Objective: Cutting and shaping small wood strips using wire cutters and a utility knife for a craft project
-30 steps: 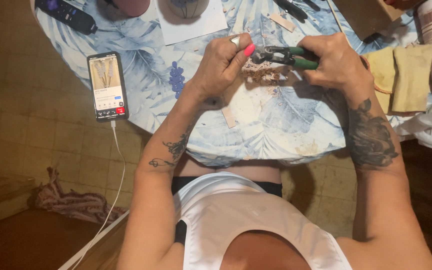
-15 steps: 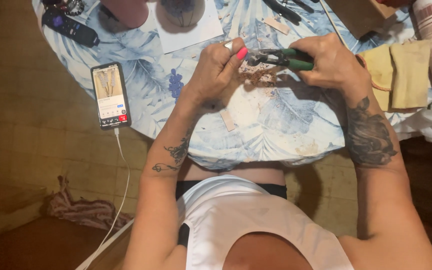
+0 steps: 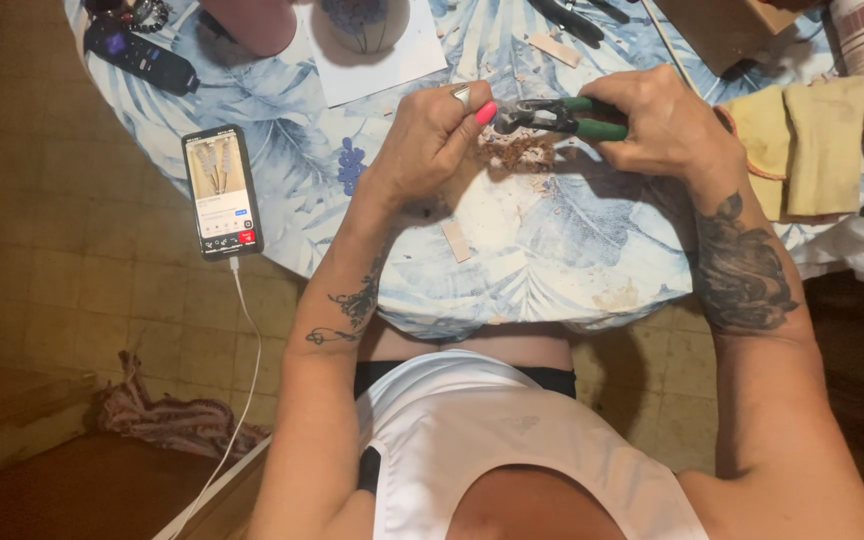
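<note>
Head view: pliers point(image 3: 562, 115) at work over crumbly brown bits point(image 3: 520, 150) at mid tabletop point(image 3: 552, 270).

Right hand point(image 3: 667, 125) is clenched round the green handles; left hand point(image 3: 432, 140) pinches something small at the metal nose, hidden by fingers. Pliers look stiff and solid, best held by the handles; the brown material seems brittle and light. Open cloth lies toward the near edge; yellow cloths point(image 3: 797, 145) crowd the right side, a phone point(image 3: 220, 192) the left edge.
</note>
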